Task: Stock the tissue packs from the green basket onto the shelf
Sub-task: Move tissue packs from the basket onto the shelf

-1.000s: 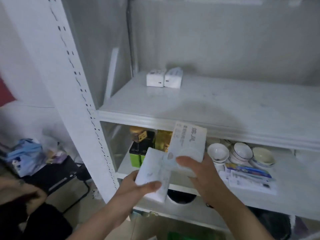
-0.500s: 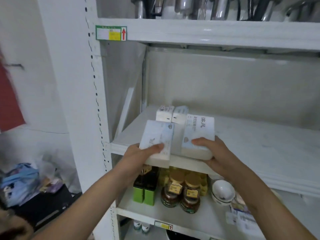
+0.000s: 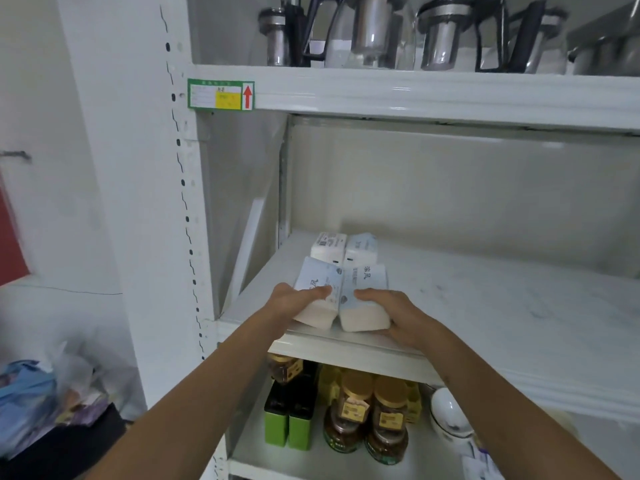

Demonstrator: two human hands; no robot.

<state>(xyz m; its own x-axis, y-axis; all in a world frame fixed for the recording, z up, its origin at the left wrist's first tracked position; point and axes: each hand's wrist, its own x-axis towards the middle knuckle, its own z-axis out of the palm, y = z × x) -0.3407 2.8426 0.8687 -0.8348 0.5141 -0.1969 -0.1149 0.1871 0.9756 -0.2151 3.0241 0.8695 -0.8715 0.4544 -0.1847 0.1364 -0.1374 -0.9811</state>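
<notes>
Left hand (image 3: 289, 301) grips pale-blue plastic-wrapped tissue pack (image 3: 317, 292), right hand (image 3: 393, 315) grips matching white-blue pack (image 3: 363, 296); fingers curled over both. Packs at white metal shelf (image 3: 485, 306) front edge. Risk: early release tips packs off lip.

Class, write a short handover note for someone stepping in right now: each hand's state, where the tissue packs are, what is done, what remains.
Left hand: grips the left tissue pack at the shelf front edge.
Right hand: grips the right tissue pack beside it.
Done: two earlier packs sit at the back, side by side.
Left: push both held packs in behind them, release each grip, fetch more. The basket is out of view.
</notes>
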